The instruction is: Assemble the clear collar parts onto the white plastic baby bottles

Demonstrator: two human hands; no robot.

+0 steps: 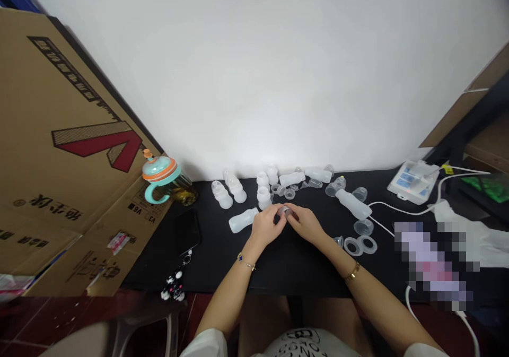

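Now left hand, right hand: fingers closed on translucent part, well back from black table front edge.

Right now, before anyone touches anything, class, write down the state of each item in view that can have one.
left hand, pinching the small translucent part
right hand, pinching the same part from the other side
translucent bottle, lying on its side
teal-handled cup, upright, orange-ringed lid on
black phone, lying flat
white pump unit, lying on the table
cardboard box, propped tilted against the wall
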